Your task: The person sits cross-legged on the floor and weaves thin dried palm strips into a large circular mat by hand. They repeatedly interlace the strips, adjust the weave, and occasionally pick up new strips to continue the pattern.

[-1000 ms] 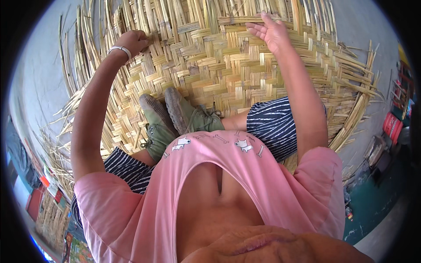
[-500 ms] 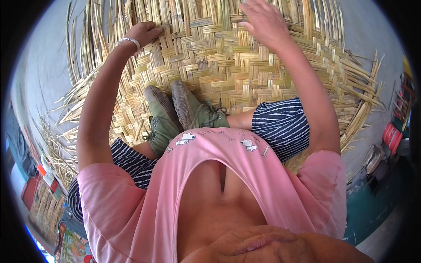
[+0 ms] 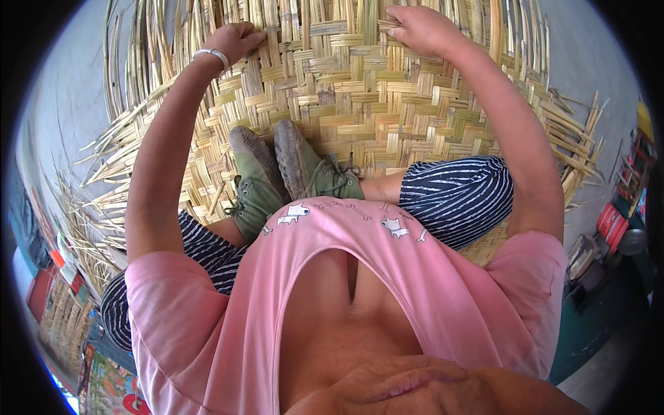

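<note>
A mat of flat, straw-yellow split-reed strips lies in front of me, woven in a stepped pattern. Its far part runs out into long loose strips. At the far left of the weave my left hand, with a pale bracelet on the wrist, is closed with its fingertips on the reed strips. My right hand is at the far edge of the view, right of the middle, its fingers curled closed on the strips there. The exact strips in each hand are partly hidden by the fingers.
My green lace-up shoes rest on the mat's near part, legs crossed. Loose strip ends stick out at both sides over the grey floor. A red object and other items stand at the right, and a patterned cloth lies at lower left.
My right hand has come down onto the strips, its fingers going from spread to curled, and the elbow has swung outward. My left hand has shifted slightly farther away and right.
</note>
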